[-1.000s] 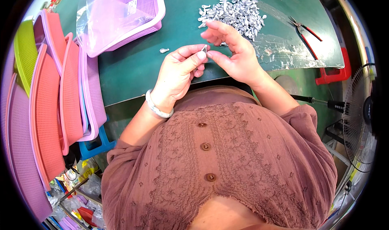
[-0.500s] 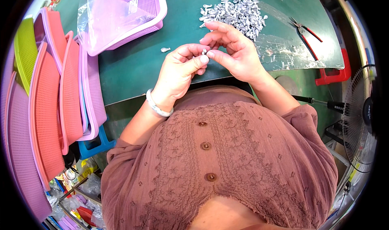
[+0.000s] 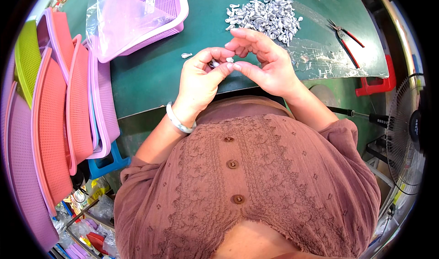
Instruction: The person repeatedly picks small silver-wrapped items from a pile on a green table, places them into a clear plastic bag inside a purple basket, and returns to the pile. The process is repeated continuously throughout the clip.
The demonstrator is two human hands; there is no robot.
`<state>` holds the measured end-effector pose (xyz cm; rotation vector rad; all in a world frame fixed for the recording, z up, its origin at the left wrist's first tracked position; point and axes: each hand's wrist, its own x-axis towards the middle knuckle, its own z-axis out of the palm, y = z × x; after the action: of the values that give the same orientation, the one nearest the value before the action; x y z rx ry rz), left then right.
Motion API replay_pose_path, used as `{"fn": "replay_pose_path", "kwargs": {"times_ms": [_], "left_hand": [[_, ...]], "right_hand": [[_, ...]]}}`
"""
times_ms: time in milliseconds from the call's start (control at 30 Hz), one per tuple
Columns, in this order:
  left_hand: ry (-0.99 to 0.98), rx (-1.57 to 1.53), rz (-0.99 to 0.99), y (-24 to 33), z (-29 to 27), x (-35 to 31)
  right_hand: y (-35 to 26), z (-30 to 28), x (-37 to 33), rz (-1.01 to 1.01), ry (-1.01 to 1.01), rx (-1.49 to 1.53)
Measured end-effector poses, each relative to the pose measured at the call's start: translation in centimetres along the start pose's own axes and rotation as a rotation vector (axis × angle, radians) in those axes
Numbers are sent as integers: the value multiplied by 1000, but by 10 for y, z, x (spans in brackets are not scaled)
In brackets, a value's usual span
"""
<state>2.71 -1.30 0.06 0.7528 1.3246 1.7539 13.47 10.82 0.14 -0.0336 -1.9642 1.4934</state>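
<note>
My left hand (image 3: 199, 78) is closed in a pinch, with a tiny silver-grey piece (image 3: 229, 60) at its thumb and fingertip. Another grey piece (image 3: 213, 64) shows in the curl of its fingers. My right hand (image 3: 270, 67) arches in from the other side, its thumb tip against the same tiny piece and its fingers bent over the top. A heap of small silver-grey teardrop-shaped pieces (image 3: 267, 17) lies on the green table (image 3: 151, 83) beyond my right hand. One single loose piece (image 3: 186, 55) lies left of my left hand.
A purple basket (image 3: 182, 5) with a clear plastic bag (image 3: 114, 23) stands at the far left. Red-handled pliers (image 3: 346, 42) lie at the right. Stacked coloured baskets (image 3: 50, 122) crowd the left side; a fan (image 3: 404, 126) stands right, near a red stool (image 3: 382, 81).
The tiny piece has turned between my fingertips. My left fingers have opened slightly, so a second grey piece now shows in them. My right hand has barely shifted.
</note>
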Motion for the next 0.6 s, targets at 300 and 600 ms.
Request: {"fn": "replay_pose_path", "kwargs": {"times_ms": [300,600], "left_hand": [[9,84,40,0,2,0],[3,145,32,0,1,0]], "right_hand": [[0,0,-1,-11,12,-37],[1,0,-3,5,22,-24]]}}
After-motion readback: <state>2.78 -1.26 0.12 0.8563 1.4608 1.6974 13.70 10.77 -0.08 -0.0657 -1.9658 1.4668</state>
